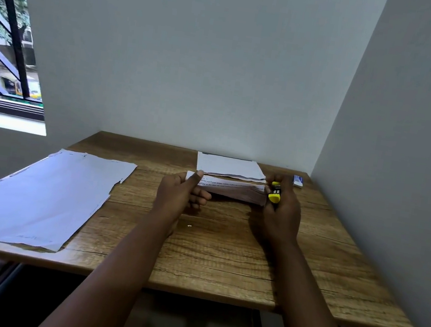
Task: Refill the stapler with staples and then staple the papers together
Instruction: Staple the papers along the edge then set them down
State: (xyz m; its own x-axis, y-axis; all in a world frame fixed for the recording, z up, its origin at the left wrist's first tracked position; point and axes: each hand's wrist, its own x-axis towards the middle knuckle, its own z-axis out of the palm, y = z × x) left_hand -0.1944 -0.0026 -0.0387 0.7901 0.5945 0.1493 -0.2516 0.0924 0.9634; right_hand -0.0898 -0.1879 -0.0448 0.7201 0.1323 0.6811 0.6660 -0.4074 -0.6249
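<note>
A thin set of printed papers [229, 187] hangs just above the wooden table [218, 252], seen nearly edge-on. My left hand [179, 194] pinches its left end, thumb on top. My right hand [280, 214] grips a small yellow and black stapler [275, 193] at the papers' right end. The stapler's jaw sits over the paper corner; whether it is pressed down cannot be told.
Another stack of white sheets [229, 166] lies at the back of the table by the wall. A small blue and white staple box [298, 181] sits at the back right. Large loose sheets [38, 194] cover the left side. Walls close the back and right.
</note>
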